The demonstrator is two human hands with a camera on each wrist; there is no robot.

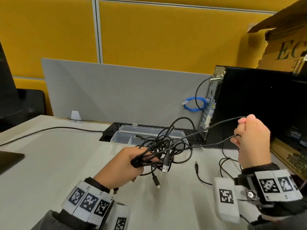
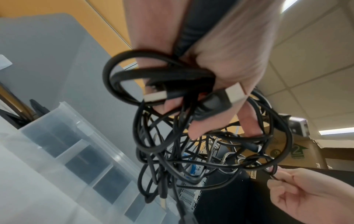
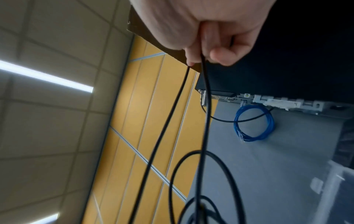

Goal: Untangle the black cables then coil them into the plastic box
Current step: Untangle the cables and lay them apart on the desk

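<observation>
A tangle of black cables [image 1: 163, 146] with USB plugs hangs above the white table, and my left hand [image 1: 132, 165] grips it. In the left wrist view the fingers [image 2: 226, 63] curl round the knot of black cables [image 2: 191, 151]. My right hand [image 1: 250, 138], raised at the right, holds two black strands [image 1: 216, 133] pulled taut out of the tangle. The right wrist view shows both strands [image 3: 203, 106] running from the curled fingers [image 3: 222, 56]. The clear plastic box [image 1: 123, 138] stands open behind the tangle, its lid tipped back.
A black keyboard [image 1: 113, 128] lies behind the box. A black computer tower [image 1: 249, 103] with a blue network cable [image 1: 194, 105] stands at the right, cardboard boxes [image 1: 285, 47] beyond it. A grey divider [image 1: 116, 93] closes the back. Loose cable ends [image 1: 197, 170] lie on the table.
</observation>
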